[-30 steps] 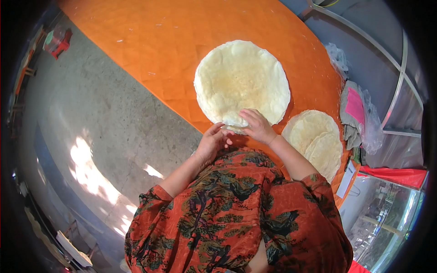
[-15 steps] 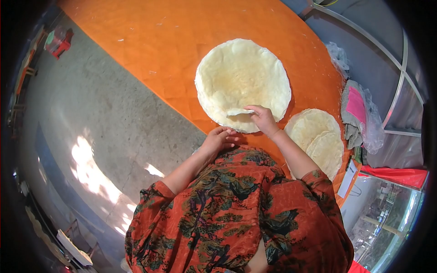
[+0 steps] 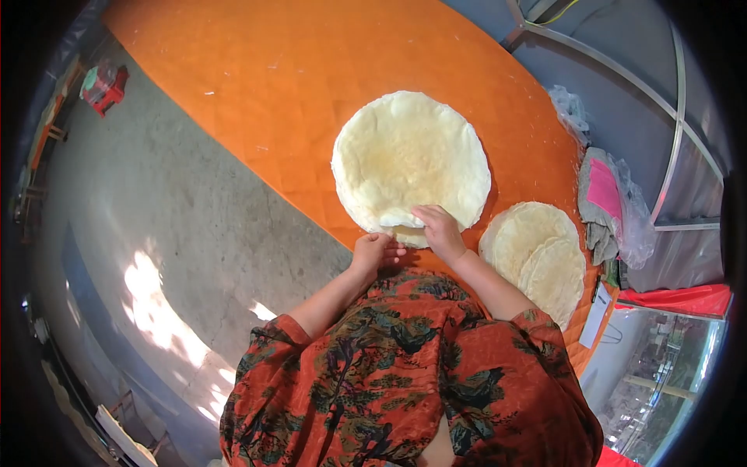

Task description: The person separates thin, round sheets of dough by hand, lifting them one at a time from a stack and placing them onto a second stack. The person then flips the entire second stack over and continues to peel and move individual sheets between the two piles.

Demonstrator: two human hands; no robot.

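**Both hands at the near edge of the flatbread stack**

Your right hand sits at the lower edge of the large round flatbread stack, just right of centre frame, its fingers closed in a pinch on the rim of the top sheet, which is lifted slightly there. Your left hand lies just beside it to the lower left, at the edge of the orange worktop, fingers curled; you cannot tell from this view whether its grip holds anything or only rests near the lowest sheets.

The stack lies flat on the worktop in the centre of the frame, pale with a browner patch in its middle. To the lower right, near but apart from it, lies a smaller pile of flatbreads, overlapping each other. At the right edge of the frame a bundle of grey cloth with a pink piece rests against clear plastic wrap. A white card hangs off the worktop's lower right edge; no writing on it can be read. Grey concrete floor fills the left of the frame.
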